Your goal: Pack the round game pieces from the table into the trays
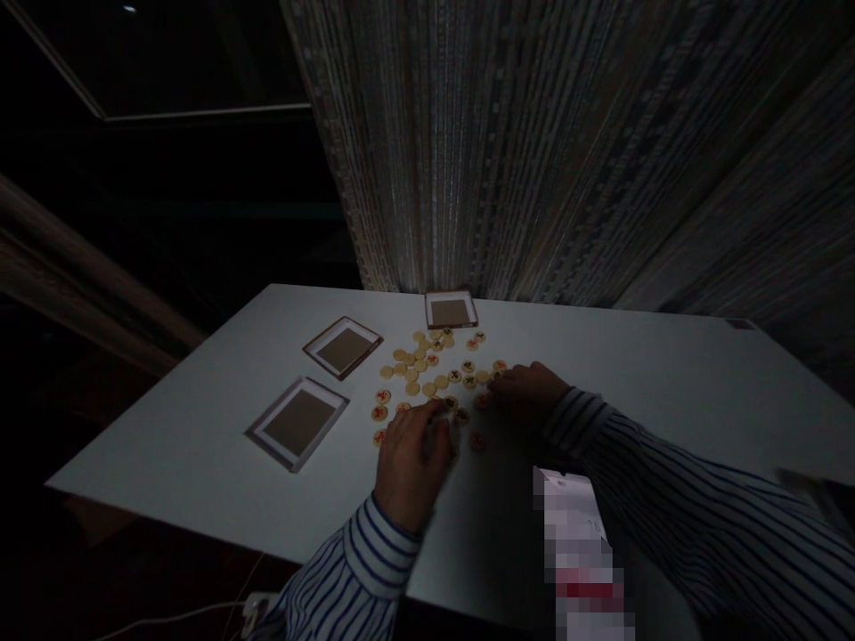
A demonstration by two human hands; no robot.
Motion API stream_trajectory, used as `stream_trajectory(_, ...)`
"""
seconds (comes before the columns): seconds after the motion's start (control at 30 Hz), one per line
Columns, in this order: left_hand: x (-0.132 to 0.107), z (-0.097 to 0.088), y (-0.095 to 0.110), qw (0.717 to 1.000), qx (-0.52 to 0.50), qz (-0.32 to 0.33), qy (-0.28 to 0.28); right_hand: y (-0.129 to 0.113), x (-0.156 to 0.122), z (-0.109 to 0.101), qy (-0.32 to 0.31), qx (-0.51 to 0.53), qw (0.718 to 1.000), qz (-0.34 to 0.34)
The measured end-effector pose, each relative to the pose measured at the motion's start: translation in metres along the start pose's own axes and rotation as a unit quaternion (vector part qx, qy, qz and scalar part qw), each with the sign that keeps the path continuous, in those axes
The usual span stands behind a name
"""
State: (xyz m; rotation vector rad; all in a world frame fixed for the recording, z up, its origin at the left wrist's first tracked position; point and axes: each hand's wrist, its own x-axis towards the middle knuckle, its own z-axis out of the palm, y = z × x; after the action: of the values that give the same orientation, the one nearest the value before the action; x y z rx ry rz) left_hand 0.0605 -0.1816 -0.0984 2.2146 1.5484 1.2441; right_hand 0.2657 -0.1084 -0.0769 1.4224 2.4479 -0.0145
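Observation:
Round wooden Chinese chess pieces (412,376) lie scattered over the white table (601,356). Some show red or black characters; others are plain side up. My left hand (411,454) rests low over the near edge of the pieces, thumb apart from the curved fingers; its fingertips are partly hidden. Beside its fingers are black-marked pieces (460,416). On the right side of the spread, my right hand (531,392) has its fingers closed together at a chess piece (496,377). Near it lie a red-marked piece (481,401) and a plain one (482,377).
Three shallow framed trays stand around the pieces: one at front left (297,423), one behind it (343,347), one at the back (451,309). A pixelated pale object (581,543) is at the near edge. A striped curtain (468,142) hangs behind the table.

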Motion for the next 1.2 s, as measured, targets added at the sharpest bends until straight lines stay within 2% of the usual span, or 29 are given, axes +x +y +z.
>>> stream_trajectory(0.2,0.002,0.004,0.005,0.999,-0.039,-0.027,-0.018,0.001,0.003,0.001,0.011,0.003,1.000,-0.005)
stream_trajectory(0.27,0.003,0.007,0.009,0.994,-0.078,-0.066,-0.035,0.001,-0.004,-0.002,0.041,0.023,0.999,-0.008)
stream_trajectory(0.33,0.004,0.011,0.014,0.983,-0.131,-0.115,-0.064,-0.003,-0.015,-0.005,0.096,0.067,0.993,-0.016)
stream_trajectory(0.43,0.008,0.016,0.024,0.949,-0.231,-0.172,-0.129,-0.010,-0.037,-0.006,0.218,0.127,0.967,-0.039)
stream_trajectory(0.57,0.012,0.021,0.039,0.885,-0.357,-0.222,-0.201,-0.020,-0.064,-0.002,0.350,0.108,0.928,-0.071)
stream_trajectory(0.7,0.013,0.025,0.050,0.814,-0.443,-0.289,-0.239,-0.022,-0.082,0.004,0.387,0.103,0.914,-0.068)
stream_trajectory(0.77,0.012,0.027,0.054,0.798,-0.458,-0.306,-0.245,-0.021,-0.088,0.006,0.389,0.110,0.912,-0.062)
stream_trajectory(0.9,0.013,0.028,0.060,0.813,-0.451,-0.291,-0.227,-0.019,-0.100,0.006,0.420,0.144,0.894,-0.064)
stream_trajectory(1.07,0.012,0.032,0.068,0.836,-0.437,-0.255,-0.212,-0.017,-0.110,0.006,0.456,0.191,0.864,-0.097)
stream_trajectory(1.2,0.011,0.037,0.074,0.838,-0.439,-0.257,-0.200,-0.014,-0.114,0.013,0.446,0.229,0.861,-0.083)
